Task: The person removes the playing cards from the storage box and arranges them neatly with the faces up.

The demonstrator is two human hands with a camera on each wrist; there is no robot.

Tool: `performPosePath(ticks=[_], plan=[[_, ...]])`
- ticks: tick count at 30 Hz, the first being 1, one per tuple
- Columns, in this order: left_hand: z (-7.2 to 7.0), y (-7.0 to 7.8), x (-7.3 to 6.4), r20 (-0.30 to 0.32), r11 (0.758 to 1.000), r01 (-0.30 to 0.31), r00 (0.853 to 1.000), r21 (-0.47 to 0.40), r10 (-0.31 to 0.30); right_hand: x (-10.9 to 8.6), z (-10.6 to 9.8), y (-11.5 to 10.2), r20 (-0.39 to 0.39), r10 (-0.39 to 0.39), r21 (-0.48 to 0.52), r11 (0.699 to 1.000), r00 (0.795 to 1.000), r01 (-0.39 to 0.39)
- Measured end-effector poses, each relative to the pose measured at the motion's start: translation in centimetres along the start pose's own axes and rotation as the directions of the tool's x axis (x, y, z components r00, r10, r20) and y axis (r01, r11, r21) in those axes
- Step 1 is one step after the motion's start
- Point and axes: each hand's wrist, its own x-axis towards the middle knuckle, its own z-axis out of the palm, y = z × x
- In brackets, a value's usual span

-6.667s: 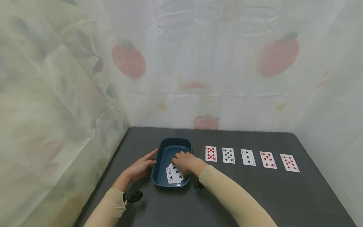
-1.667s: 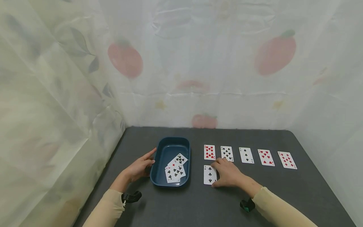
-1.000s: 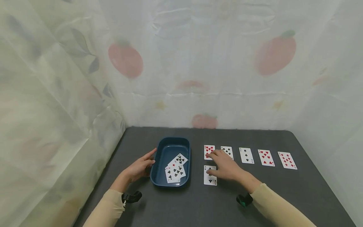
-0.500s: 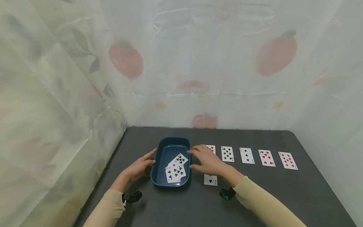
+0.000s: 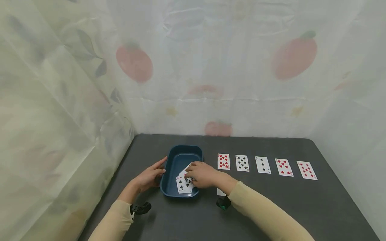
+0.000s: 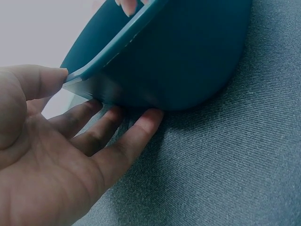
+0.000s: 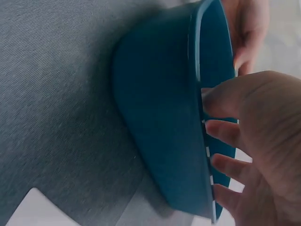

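Note:
A dark blue tray [image 5: 176,167] stands on the dark table with several playing cards [image 5: 182,188] overlapping face up inside its near half. My left hand [image 5: 150,177] rests against the tray's left side. In the left wrist view its thumb [image 6: 44,81] is at the rim and its extended fingers [image 6: 123,153] touch the outer wall low down. My right hand [image 5: 203,174] reaches over the right rim, fingertips down at the cards and hiding part of them. In the right wrist view its fingers [image 7: 225,133] are slightly bent and spread, and the rim hides their tips.
Right of the tray, several cards lie face up in a spaced row, from a heart card [image 5: 223,162] to a diamond card [image 5: 307,170]. Below the row's left end lies a club card [image 5: 220,192], mostly covered by the right forearm. Printed curtains [image 5: 256,110] enclose the table.
My right hand placed the three of clubs below the heart card, let it go, then moved left over the rim into the tray. The left hand has kept its place.

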Motion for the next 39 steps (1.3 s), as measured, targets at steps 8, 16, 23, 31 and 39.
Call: performPosePath(ticks=[8,16,23,31,39], plan=[[-0.1,0.1,0.0,0.006,1.000,0.002,1.000,0.015,-0.002,1.7,0.1,-1.5,0.180,-0.056,-0.027,0.998,0.982,0.062],[0.0,0.2,-0.1,0.015,1.000,-0.006,1.000,0.020,0.006,2.7,1.0,-2.2,0.273,-0.004,-0.111,0.993,0.962,0.036],[0.0,0.1,-0.1,0.018,1.000,-0.012,1.000,0.027,0.011,3.3,1.8,-2.7,0.283,0.118,-0.181,0.981,0.952,-0.067],[0.0,0.1,-0.1,0.038,1.000,-0.002,0.999,0.006,0.001,3.5,1.8,-2.3,0.214,0.149,-0.188,0.976,0.965,-0.109],[0.0,0.2,-0.2,0.036,1.000,-0.009,0.999,0.000,0.009,2.5,0.6,-1.1,0.214,0.068,-0.149,0.988,0.974,-0.036]])
